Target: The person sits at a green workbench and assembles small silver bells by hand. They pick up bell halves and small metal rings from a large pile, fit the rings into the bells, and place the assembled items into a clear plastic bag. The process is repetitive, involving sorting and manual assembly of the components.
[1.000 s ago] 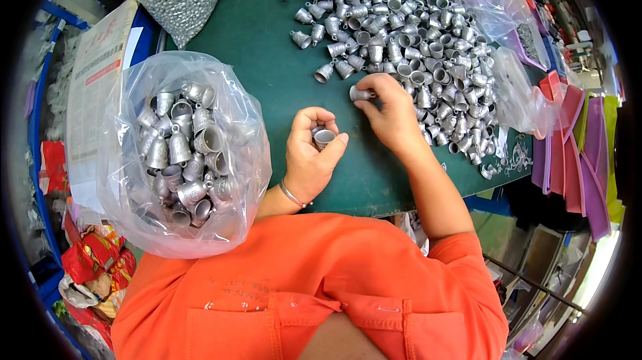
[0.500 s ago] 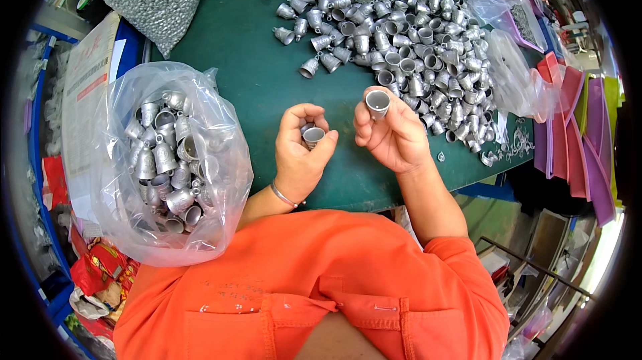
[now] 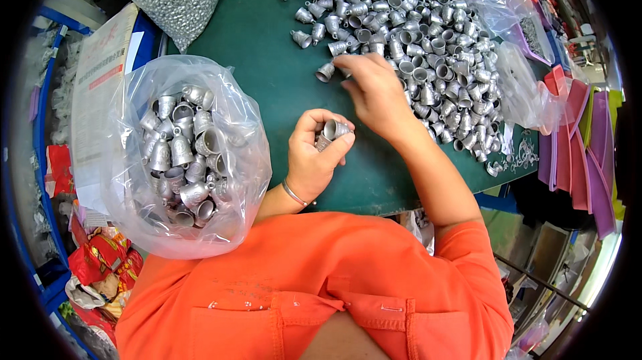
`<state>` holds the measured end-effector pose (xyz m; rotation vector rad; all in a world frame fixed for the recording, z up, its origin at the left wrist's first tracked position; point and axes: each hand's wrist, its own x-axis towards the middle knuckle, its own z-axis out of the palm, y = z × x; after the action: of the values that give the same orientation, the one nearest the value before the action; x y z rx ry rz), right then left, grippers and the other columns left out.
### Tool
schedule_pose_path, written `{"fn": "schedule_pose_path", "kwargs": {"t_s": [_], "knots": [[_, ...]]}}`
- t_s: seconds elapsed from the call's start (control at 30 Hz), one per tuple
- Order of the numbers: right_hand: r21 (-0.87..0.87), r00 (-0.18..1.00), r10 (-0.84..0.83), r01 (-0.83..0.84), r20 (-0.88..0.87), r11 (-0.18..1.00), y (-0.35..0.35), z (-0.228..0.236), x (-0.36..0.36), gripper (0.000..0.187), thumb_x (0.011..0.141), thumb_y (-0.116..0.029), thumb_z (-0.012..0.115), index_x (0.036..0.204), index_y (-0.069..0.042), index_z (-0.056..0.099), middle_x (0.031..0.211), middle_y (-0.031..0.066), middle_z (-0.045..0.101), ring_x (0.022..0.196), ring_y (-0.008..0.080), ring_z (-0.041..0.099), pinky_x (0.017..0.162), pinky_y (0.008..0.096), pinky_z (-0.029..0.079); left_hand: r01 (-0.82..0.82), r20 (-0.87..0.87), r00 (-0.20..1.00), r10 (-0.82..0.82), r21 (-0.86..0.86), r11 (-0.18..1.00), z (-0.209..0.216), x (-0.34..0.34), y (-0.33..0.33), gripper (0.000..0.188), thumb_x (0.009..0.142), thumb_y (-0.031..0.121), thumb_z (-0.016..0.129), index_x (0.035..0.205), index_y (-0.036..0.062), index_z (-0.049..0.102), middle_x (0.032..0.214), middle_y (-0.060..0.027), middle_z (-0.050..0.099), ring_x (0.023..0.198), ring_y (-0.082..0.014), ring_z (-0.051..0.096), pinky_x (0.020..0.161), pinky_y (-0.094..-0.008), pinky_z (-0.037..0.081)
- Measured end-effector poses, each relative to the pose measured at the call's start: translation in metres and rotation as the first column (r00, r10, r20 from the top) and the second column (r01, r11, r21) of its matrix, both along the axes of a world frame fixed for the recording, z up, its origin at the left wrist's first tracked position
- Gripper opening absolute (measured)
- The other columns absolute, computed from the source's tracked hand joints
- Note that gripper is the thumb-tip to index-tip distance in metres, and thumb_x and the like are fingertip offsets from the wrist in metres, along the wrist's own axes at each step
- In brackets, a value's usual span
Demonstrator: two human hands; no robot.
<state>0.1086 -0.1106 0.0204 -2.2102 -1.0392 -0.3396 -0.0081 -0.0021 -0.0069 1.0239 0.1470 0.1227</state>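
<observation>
Small silver-grey metal bells, each cup-shaped with a loop on top, lie in a large heap [image 3: 428, 45] on the green table. My left hand [image 3: 314, 159], low over the table near my body, is closed around at least two bells [image 3: 334, 130]; one shows its open mouth. At the near left edge of the heap, my right hand [image 3: 378, 96] reaches palm down, thumb and fingers apart over a bell. That bell is mostly hidden by the fingers, and a loose bell [image 3: 325, 72] lies just left of the fingertips. More bells sit in a clear plastic bag [image 3: 251, 152] to my left.
A clear bag of small silver beads [image 3: 177, 2] lies at the far left. Purple and red plastic bins [image 3: 572, 126] stand at the right, beside crumpled clear bags [image 3: 521, 82]. Thin metal scraps [image 3: 525, 152] lie near the table's right corner. A newspaper sheet [image 3: 100, 85] is left of the bag.
My right hand no longer shows the bell it held up; it has turned over and moved forward to the heap. My left hand keeps its bells, now tilted. The view has shifted slightly.
</observation>
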Motion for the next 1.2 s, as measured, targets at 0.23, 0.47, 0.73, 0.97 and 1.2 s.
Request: {"fn": "schedule_pose_path", "kwargs": {"t_s": [0.23, 0.47, 0.73, 0.97, 1.2], "knots": [[0.156, 0.962, 0.082, -0.042, -0.262, 0.987, 0.012, -0.015, 0.008, 0.052, 0.066, 0.005, 0.066, 0.114, -0.008, 0.053, 0.094, 0.0039, 0.064, 0.083, 0.0177, 0.057, 0.078, 0.0313, 0.041, 0.068, -0.077, 0.995, -0.068, 0.002, 0.998, 0.003, -0.001, 0.006, 0.018, 0.081, 0.002, 0.059, 0.099, 0.0037, 0.052, 0.082, -0.0051, 0.056, 0.063, -0.0081, 0.052, 0.048, -0.0210, 0.044], [0.571, 0.650, 0.373, 0.115, -0.662, 0.813, -0.012, 0.006, -0.019, 0.059, 0.072, 0.007, 0.064, 0.126, -0.006, 0.042, 0.099, 0.0086, 0.062, 0.091, 0.0149, 0.058, 0.079, 0.0267, 0.045, 0.058, -0.092, 0.994, -0.058, 0.000, 0.998, -0.005, -0.001, 0.003, 0.013, 0.085, 0.009, 0.060, 0.094, 0.0037, 0.054, 0.087, -0.0035, 0.055, 0.072, -0.0089, 0.054, 0.052, -0.0213, 0.048], [0.667, 0.098, 0.706, 0.438, -0.701, 0.602, -0.030, 0.003, -0.032, 0.029, 0.092, -0.024, 0.051, 0.109, -0.001, 0.050, 0.085, 0.0105, 0.059, 0.069, 0.0170, 0.060, 0.057, 0.0278, 0.050, -0.021, -0.010, 1.000, 0.023, 0.127, 0.992, -0.001, 0.000, 0.002, 0.022, 0.081, 0.002, 0.063, 0.101, 0.0030, 0.056, 0.095, -0.0049, 0.056, 0.076, -0.0092, 0.055, 0.059, -0.0217, 0.050], [0.113, 0.344, 0.043, 0.187, -0.938, 0.976, -0.028, 0.013, -0.043, 0.043, 0.090, -0.041, 0.051, 0.075, -0.001, 0.058, 0.052, 0.0024, 0.054, 0.041, 0.0099, 0.050, 0.039, 0.0242, 0.037, 0.101, -0.105, 0.990, -0.090, 0.109, 0.989, 0.008, 0.001, 0.001, 0.027, 0.082, 0.010, 0.065, 0.106, 0.0026, 0.056, 0.093, -0.0045, 0.058, 0.076, -0.0095, 0.056, 0.058, -0.0232, 0.050], [-0.036, 0.988, -0.145, 0.143, -0.060, 0.989, -0.008, -0.002, -0.006, 0.013, 0.075, -0.014, 0.066, 0.079, -0.003, 0.060, 0.075, 0.0117, 0.058, 0.073, 0.0303, 0.056, 0.063, 0.0396, 0.045, 0.120, -0.171, 0.968, -0.185, -0.335, 0.935, -0.004, 0.000, 0.005, 0.022, 0.084, 0.012, 0.061, 0.104, 0.0050, 0.055, 0.105, -0.0096, 0.060, 0.089, -0.0159, 0.059, 0.059, -0.0258, 0.049]]}}
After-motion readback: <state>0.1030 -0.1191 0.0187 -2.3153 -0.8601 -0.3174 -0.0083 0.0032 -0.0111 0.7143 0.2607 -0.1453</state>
